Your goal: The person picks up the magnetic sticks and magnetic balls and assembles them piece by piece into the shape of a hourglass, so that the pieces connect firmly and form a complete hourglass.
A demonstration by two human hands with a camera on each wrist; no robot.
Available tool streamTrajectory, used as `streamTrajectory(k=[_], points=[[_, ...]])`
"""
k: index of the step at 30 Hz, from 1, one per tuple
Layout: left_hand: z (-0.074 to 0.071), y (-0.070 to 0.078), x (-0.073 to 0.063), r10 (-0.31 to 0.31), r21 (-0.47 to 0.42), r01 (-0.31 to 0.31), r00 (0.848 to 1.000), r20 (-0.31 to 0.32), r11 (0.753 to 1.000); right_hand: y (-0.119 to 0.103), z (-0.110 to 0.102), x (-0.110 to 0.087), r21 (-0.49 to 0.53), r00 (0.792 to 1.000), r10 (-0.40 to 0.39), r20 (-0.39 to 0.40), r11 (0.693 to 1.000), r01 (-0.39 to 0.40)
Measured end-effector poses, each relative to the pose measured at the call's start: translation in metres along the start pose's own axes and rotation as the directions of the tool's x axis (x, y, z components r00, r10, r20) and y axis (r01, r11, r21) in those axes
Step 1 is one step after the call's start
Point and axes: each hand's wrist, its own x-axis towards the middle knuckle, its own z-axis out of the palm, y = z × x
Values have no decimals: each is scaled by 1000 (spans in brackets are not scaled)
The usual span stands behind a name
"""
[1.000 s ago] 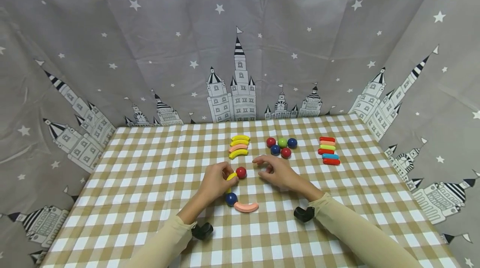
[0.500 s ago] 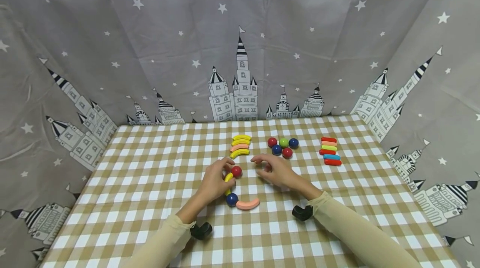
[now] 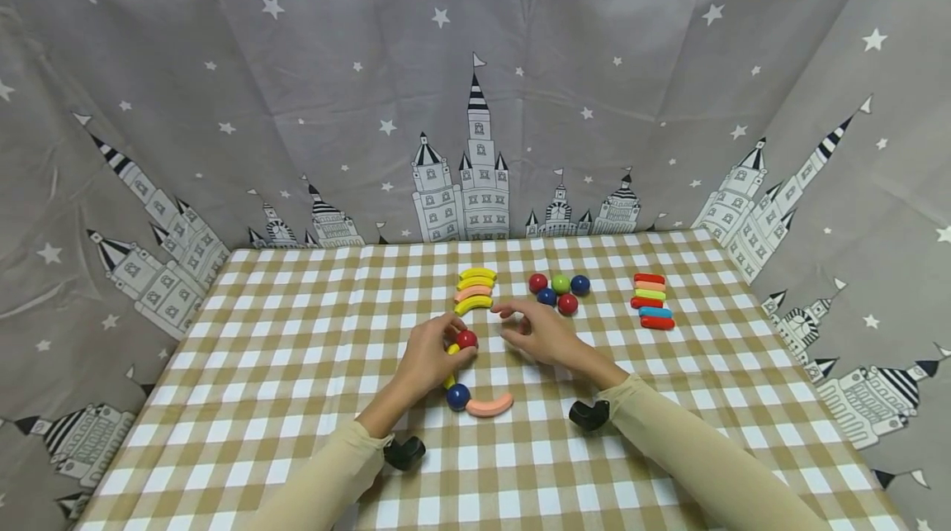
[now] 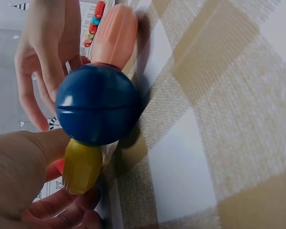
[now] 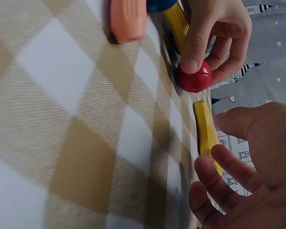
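Note:
In the head view, my left hand (image 3: 426, 359) holds a red ball (image 3: 467, 338), its thumb pressed on the ball in the right wrist view. Against that ball is one end of a curved yellow rod (image 3: 450, 379), partly hidden by the hand. A blue ball (image 3: 458, 396) meets the rod's other end, and a curved peach rod (image 3: 490, 407) extends rightward from it, making one chain on the cloth. My right hand (image 3: 544, 334) hovers with loosely bent fingers and holds nothing. Its fingertips are near the closest yellow rod (image 3: 473, 305) of a small stack.
More curved rods (image 3: 478, 283), yellow and peach, lie behind the hands. Several red, blue and green balls (image 3: 560, 284) cluster beyond the right hand. Short straight coloured rods (image 3: 654, 312) lie in a row farther right. A checked cloth (image 3: 297, 349) covers the table; a grey curtain (image 3: 334, 101) hangs behind.
The red ball has shifted slightly left, and my left thumb has come onto it. The peach rod's free end has swung away from me. My right hand has moved slightly left, toward the yellow rods.

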Motion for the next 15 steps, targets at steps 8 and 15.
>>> streamTrajectory(k=[8, 15], points=[[-2, -2, -2, 8, -23, -8, 1000, 6, 1000, 1, 12, 28, 33, 998, 57, -29, 998, -56], [-3, -3, -3, 11, -40, -11, 1000, -2, 999, 5, 23, 47, 12, 992, 93, -87, 996, -93]])
